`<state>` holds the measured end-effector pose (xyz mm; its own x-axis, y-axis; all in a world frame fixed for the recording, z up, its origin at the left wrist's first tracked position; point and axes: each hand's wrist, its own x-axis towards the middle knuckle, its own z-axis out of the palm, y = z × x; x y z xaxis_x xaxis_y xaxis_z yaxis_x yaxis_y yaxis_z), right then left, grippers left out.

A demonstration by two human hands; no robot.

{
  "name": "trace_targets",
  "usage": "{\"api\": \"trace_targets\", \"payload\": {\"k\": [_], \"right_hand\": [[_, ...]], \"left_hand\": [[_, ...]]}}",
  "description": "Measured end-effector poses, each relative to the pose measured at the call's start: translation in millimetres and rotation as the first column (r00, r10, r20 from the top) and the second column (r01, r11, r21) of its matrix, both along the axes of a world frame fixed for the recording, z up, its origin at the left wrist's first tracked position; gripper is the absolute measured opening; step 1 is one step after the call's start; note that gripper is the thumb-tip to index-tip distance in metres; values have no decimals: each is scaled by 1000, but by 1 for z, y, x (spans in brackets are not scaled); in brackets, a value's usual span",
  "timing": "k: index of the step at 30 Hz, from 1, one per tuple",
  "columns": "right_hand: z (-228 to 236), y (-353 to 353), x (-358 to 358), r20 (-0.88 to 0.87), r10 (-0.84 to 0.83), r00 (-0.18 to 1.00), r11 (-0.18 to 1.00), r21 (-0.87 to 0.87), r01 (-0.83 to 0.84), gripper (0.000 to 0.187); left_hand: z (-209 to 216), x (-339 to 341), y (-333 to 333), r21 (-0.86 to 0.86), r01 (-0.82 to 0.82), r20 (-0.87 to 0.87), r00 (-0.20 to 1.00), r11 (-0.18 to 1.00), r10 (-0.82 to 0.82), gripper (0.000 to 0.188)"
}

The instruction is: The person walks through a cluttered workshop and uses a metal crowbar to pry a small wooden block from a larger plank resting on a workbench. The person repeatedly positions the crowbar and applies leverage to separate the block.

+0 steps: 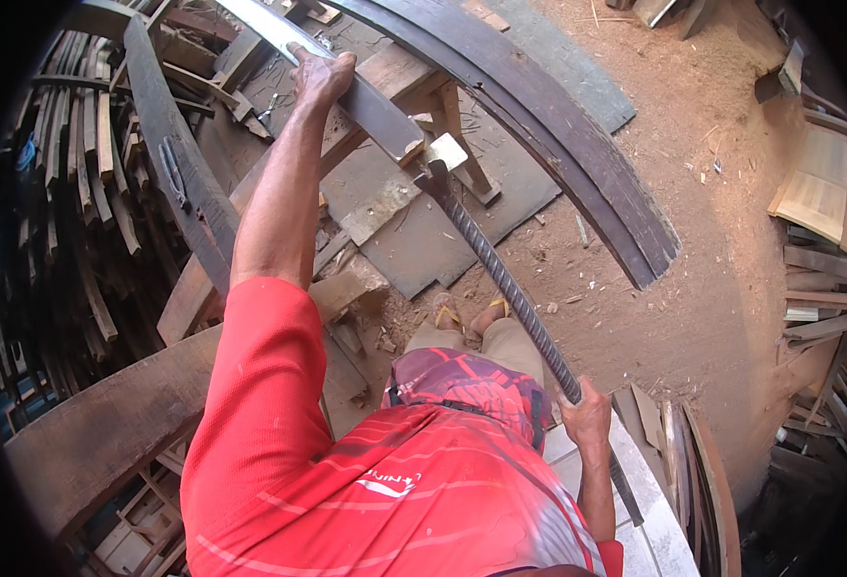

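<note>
My left hand reaches up and grips a long, smooth, dark wooden plank, its fingers bent over the edge. Lower right, my right hand is closed around a ribbed steel bar. The bar slants up and left, its widened, claw-like head against or very near the plank's end; contact is hard to make out. Beside that head sits a small pale wood block. The plank lies over a rough wooden trestle. The bar's other end runs down past my right forearm.
A curved dark beam arcs across the upper right. Stacked wood strips fill the left side. A broad curved board lies lower left. Offcuts pile up at far right, and sawdust covers the ground.
</note>
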<state>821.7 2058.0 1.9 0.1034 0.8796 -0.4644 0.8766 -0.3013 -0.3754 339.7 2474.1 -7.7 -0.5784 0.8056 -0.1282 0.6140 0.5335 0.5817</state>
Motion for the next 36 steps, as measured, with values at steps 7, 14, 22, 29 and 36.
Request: {"api": "trace_targets", "payload": {"k": [7,14,22,29,36], "right_hand": [[-3,-5,5,-51,-2,999,999,-50,-1,27],[-15,-5,8,-108,17,994,997,-79,-25,24],[-82,-5,9,-161,66,985,996,-42,-74,19],[-109,8,12,-209,49,977,998,-36,-58,18],[-216,29,-8,-347,56,936,998,42,-44,19]], "left_hand": [[4,-2,5,-1,-155,89,984,988,155,118],[29,29,5,67,-191,-22,981,979,193,112],[-4,-7,12,8,-129,-143,981,992,128,114],[3,-5,18,5,-93,-149,984,996,93,110],[-4,-13,17,-4,-84,-192,978,996,82,112]]}}
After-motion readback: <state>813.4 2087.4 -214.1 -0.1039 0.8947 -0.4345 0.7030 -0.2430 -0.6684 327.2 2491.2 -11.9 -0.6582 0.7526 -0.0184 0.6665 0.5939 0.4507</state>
